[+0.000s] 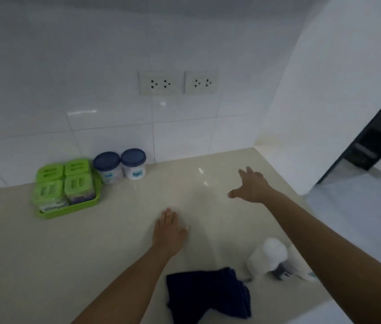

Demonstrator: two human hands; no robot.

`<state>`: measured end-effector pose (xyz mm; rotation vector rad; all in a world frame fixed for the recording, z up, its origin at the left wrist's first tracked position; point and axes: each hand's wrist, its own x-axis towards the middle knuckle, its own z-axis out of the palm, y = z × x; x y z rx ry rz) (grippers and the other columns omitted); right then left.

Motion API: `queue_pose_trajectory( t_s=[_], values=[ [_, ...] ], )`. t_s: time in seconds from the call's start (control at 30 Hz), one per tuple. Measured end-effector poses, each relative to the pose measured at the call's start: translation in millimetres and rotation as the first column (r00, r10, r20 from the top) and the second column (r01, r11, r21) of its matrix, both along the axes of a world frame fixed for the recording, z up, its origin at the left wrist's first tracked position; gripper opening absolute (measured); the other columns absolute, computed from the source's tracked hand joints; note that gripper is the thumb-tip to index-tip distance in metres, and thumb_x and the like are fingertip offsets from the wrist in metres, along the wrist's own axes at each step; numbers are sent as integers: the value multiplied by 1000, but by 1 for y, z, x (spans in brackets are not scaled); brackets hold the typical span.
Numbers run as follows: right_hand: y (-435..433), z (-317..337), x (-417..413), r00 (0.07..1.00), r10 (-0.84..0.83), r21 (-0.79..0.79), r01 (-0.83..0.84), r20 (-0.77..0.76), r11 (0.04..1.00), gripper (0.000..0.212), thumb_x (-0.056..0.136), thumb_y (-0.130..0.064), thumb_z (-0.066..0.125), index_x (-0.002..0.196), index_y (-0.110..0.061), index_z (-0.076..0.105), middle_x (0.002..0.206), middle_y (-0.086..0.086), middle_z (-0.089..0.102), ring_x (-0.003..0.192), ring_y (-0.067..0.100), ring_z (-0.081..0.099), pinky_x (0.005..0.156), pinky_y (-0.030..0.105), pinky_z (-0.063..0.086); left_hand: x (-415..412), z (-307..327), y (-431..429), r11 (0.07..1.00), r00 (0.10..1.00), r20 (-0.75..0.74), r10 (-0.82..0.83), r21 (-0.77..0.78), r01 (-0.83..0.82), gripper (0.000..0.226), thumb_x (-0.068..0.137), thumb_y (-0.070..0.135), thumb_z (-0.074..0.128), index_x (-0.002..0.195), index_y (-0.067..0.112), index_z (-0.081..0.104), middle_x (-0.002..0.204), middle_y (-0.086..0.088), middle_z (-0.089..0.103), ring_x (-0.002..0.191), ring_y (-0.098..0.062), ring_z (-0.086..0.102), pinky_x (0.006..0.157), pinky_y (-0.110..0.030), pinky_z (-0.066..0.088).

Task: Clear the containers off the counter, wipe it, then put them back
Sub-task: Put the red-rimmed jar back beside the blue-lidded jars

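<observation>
My left hand [169, 232] lies flat on the beige table [119, 235], fingers [169, 216] straight and close together, holding nothing. My right hand [252, 185] hovers farther right, fingers [245, 173] spread wide and empty. At the far left, four green-lidded containers [64, 183] sit in a green tray [93, 202], with two blue-lidded jars [120, 166] just beside it against the wall. Their labels are too blurred to read. Near me lie a dark blue cloth [208, 295] and a white spray bottle [271, 258], partly hidden by my right forearm.
</observation>
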<state>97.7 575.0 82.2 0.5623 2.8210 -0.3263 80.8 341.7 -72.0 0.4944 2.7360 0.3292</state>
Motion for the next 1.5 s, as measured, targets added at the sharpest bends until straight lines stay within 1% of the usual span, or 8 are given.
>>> queue_pose_trajectory(
  t_s=[0.43, 0.57, 0.73, 0.87, 1.03, 1.17, 1.33, 1.5],
  values=[
    [102, -16, 92, 927, -301, 35, 301, 223, 953, 97, 75, -62, 65, 149, -18, 20, 155, 11, 16, 139, 40, 14, 112, 53, 21, 44, -27, 63, 996, 996, -76, -43, 75, 48, 66, 100, 46, 19, 151, 10, -2, 160, -8, -9, 148, -22, -10, 120, -40, -8],
    [115, -23, 107, 887, -334, 57, 334, 320, 941, 96, 73, -66, 63, 146, -16, 27, 150, 13, 28, 135, 35, 28, 109, 45, 27, 48, -33, 59, 993, 993, -110, -37, 108, 49, 67, 99, 49, 18, 151, 12, -2, 160, -6, -9, 148, -20, -10, 120, -38, -10],
    [114, -29, 122, 856, -317, 10, 343, 409, 939, 71, 88, -54, 55, 137, -4, 44, 143, 11, 45, 130, 28, 42, 103, 32, 34, 49, -36, 59, 995, 988, -146, -45, 78, 57, 67, 99, 49, 17, 151, 11, 0, 160, -6, -6, 148, -19, -8, 120, -38, -8],
    [111, -36, 131, 854, -353, -21, 390, 381, 921, 63, 95, -48, 47, 138, -3, 42, 144, 11, 44, 128, 29, 45, 104, 33, 36, 49, -37, 59, 996, 984, -171, -50, 61, 61, 67, 98, 50, 12, 151, 11, 2, 161, -7, -3, 148, -20, -6, 121, -39, -6],
    [114, -38, 134, 871, -364, -33, 396, 330, 918, 58, 87, -48, 58, 126, -5, 53, 126, 10, 56, 114, 27, 54, 93, 32, 44, 48, -32, 60, 997, 990, -128, -66, 37, 72, 68, 99, 50, 15, 151, 12, -1, 160, -6, -7, 148, -20, -9, 120, -38, -7],
    [112, -36, 121, 892, -381, -56, 405, 245, 912, 44, 62, -53, 73, 82, -15, 62, 93, 3, 62, 84, 23, 59, 69, 30, 46, 46, -26, 55, 995, 990, -114, -87, 43, 92, 66, 99, 49, 16, 152, 11, 0, 160, -7, -8, 148, -20, -8, 121, -38, -5],
    [87, -20, 78, 930, -346, -66, 356, 124, 932, 67, 60, -60, 70, 110, -19, 55, 111, 3, 57, 104, 28, 53, 85, 36, 47, 43, -21, 23, 999, 991, -131, -33, 26, 36, 69, 97, 52, 10, 151, 10, 0, 160, -7, -7, 148, -20, -6, 121, -37, -4],
    [49, -8, 20, 975, -209, -108, 216, 77, 970, 66, 57, -62, 68, 106, -19, 61, 107, 3, 60, 95, 27, 55, 81, 34, 46, 27, -20, -36, 989, 980, -137, 145, -2, -146, 100, 69, 61, -18, 151, 9, 4, 161, -9, 0, 148, -23, -1, 120, -40, -1]
  ],
)
